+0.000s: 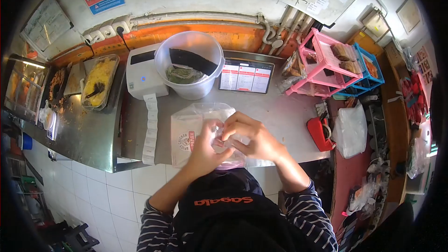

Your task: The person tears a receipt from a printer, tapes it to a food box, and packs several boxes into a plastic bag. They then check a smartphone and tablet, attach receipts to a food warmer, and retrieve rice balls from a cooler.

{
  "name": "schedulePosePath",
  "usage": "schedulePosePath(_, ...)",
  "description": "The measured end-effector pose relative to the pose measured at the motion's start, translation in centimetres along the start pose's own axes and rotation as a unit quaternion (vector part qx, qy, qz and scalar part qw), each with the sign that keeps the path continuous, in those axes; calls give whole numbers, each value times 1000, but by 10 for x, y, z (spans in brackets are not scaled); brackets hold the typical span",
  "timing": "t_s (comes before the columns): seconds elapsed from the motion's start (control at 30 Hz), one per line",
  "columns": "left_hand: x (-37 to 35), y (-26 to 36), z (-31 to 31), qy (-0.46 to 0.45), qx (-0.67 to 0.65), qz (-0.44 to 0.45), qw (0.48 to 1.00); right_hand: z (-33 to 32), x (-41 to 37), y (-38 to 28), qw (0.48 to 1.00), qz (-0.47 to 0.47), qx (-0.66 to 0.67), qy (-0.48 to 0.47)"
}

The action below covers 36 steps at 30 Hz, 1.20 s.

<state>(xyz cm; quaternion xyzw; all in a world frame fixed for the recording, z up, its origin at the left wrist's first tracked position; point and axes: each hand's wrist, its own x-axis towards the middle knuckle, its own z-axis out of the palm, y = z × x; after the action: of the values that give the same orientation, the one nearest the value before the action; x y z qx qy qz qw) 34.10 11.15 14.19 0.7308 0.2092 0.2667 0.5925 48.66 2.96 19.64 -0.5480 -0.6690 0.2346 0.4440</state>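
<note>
On the steel counter's front part lies a white printed food bag (180, 129) with a clear plastic bag (212, 107) about it. Over the right part of the printed bag, my left hand (207, 147) is closed, its thumb and fingers pinching thin clear plastic. Close against it, my right hand (252, 135) has its fingers curled and pinches the same plastic. The fingertips of both hands nearly meet, with a small gap framed between them. My palms and fingers cover much of the plastic.
Behind the bag stand a receipt printer (144, 74) with a long paper strip, a translucent bucket (191, 84) and a tablet (245, 77). To the right are a pink rack (322, 58), a red tape dispenser (318, 134) and stacked plastic bags (351, 130). A yellow food tray (100, 81) sits left.
</note>
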Motion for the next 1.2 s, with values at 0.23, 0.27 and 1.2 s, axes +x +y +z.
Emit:
schedulePosePath(0.23, -21, -80, 48, -7, 201, -80, 976, 16, -52, 122, 985, 88, -122, -83)
schedulePosePath(0.27, -19, -75, 47, -27, 247, -66, 966, 16, -53, 119, 976, 87, -166, -111)
schedulePosePath(1.2, 16, -12, 50, -97, -135, -36, 985, -22, -3, 37, 995, -43, -68, 58)
